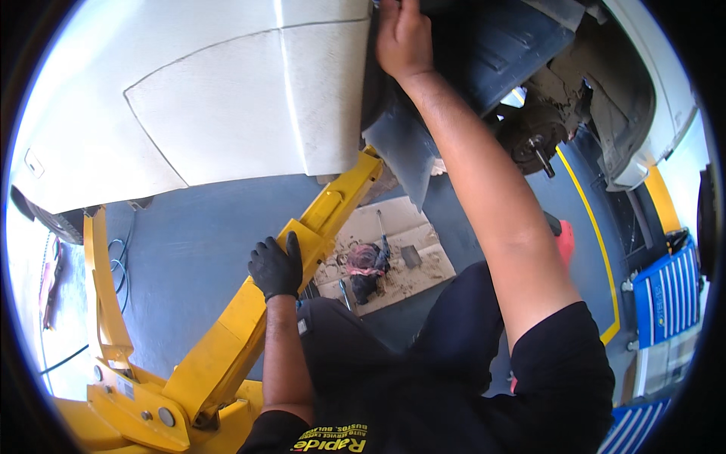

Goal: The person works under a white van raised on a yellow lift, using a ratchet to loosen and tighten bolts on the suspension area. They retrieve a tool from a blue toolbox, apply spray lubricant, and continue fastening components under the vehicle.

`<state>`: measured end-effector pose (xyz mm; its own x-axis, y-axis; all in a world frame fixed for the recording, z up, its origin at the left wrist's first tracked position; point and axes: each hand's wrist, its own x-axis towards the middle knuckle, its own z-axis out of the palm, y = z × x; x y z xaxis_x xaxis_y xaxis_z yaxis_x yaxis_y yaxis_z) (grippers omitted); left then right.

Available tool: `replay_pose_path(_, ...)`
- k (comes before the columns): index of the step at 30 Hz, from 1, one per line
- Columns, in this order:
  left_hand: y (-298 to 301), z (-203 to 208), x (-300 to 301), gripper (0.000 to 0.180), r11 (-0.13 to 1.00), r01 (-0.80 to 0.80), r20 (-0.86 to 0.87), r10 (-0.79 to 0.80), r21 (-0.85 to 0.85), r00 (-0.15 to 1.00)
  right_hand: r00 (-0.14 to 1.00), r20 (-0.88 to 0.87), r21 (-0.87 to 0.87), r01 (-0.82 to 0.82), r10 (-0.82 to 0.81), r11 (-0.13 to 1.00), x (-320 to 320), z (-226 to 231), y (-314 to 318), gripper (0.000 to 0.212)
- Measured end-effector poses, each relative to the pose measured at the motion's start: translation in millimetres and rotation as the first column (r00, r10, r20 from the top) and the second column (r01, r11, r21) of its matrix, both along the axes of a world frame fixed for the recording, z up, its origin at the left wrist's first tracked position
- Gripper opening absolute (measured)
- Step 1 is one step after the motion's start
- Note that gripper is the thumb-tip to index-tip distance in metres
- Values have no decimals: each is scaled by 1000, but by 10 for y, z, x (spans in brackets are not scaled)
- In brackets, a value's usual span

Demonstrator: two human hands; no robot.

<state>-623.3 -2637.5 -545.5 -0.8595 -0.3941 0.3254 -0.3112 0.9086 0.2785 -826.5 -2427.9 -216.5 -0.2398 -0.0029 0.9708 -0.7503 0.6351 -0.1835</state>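
My left hand [275, 268], in a black glove, rests on the yellow lift arm [333, 200] with its fingers laid out and the thumb apart. My bare right hand [405, 38] is raised at the top edge of the view, beside the rear edge of a white car panel [242, 106]. Its fingers are curled, partly cut off by the frame, and what they hold cannot be made out. Close to that hand is a dark wheel-arch liner [495, 53]. Right of my forearm, a bare wheel hub [533, 140] shows without its wheel.
On the floor, a cardboard sheet [427, 257] bears a dirty reddish rag [366, 259], a black glove [366, 287] and hand tools. The yellow lift base [136, 408] stands at lower left. A blue tool cabinet [665, 295] is at right, past a yellow floor line [597, 250].
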Motion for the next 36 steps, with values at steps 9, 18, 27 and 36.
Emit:
replay_pose_path(9, -7, 7, 46, 56, 1000, 5, 27, -5, 18, 1000, 964, 10, -165, -260, 265, 951, 48, -115, -35, 27)
replay_pose_path(18, -1, 55, 70, 54, 1000, -13, 44, 12, 19, 999, 950, 113, -159, -273, 292, 949, 110, -100, -22, 28)
replay_pose_path(27, -10, 40, 53, 54, 999, -22, 39, 21, 24, 999, 961, -39, -110, -275, 272, 955, 101, -122, -50, 20)
replay_pose_path(36, -44, 62, 80, 55, 999, -31, 57, 29, 43, 998, 986, -5, -157, -165, 166, 974, 111, -143, -63, 26)
